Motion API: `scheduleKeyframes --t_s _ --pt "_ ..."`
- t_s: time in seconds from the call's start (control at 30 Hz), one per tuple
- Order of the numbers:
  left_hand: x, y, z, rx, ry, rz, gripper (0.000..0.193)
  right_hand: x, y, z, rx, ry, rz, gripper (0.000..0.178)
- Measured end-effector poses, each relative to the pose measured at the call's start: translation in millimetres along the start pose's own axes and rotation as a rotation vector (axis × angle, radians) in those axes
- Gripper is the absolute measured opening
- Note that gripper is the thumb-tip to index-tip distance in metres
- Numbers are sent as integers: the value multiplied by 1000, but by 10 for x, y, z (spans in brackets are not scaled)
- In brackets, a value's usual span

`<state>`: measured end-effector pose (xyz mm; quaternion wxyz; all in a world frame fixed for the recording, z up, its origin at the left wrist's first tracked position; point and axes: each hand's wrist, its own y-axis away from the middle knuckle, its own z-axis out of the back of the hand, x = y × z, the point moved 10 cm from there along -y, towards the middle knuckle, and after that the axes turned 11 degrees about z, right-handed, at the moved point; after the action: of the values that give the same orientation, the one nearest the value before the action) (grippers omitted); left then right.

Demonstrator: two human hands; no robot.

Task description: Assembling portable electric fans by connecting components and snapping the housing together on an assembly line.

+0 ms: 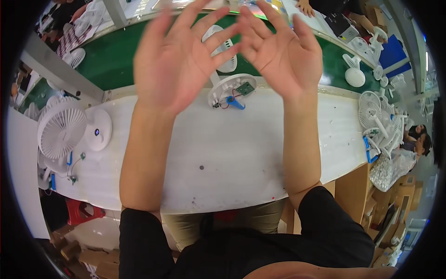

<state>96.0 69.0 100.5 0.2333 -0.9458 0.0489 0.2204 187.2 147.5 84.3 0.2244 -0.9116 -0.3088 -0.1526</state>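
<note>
My left hand (174, 60) and my right hand (278, 49) are both raised in front of the camera, palms toward me, fingers spread, holding nothing. Behind them, at the far edge of the white worktable (223, 149), lies a white fan base (227, 88) turned open side up, with a small green circuit board (245, 88), red wires and a blue part (236, 103) showing. A white fan head (223, 46) stands behind it, partly hidden by my fingers.
A white desk fan (62, 130) with its round base lies at the table's left end, with loose blue and green parts beside it. Several white fans (378, 121) crowd the right end. A green conveyor belt (111, 60) runs beyond the table. Another person's hands work at the far top.
</note>
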Motion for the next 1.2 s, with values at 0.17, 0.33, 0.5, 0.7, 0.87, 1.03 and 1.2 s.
scheduleKeyframes --t_s 0.17,0.33,0.5,0.7,0.87,1.03,1.2 --pt "126 255 251 -469 -2040 164 43 185 -115 481 103 291 -21 27" --pt "389 270 612 -389 -1976 663 26 153 -145 378 52 809 42 24" --pt "179 179 512 -410 -1812 491 14 50 -19 172 77 1361 49 22" --pt "-151 174 393 -656 -1608 226 10 -22 113 12 175 1552 41 21" --pt "-352 171 311 -753 -1402 11 11 2 97 54 121 1456 -3 25" --pt "-485 283 198 -864 -1428 -181 14 144 47 245 -144 1008 112 32" --pt "-270 276 212 -903 -1363 57 17 123 51 309 -298 632 157 38"
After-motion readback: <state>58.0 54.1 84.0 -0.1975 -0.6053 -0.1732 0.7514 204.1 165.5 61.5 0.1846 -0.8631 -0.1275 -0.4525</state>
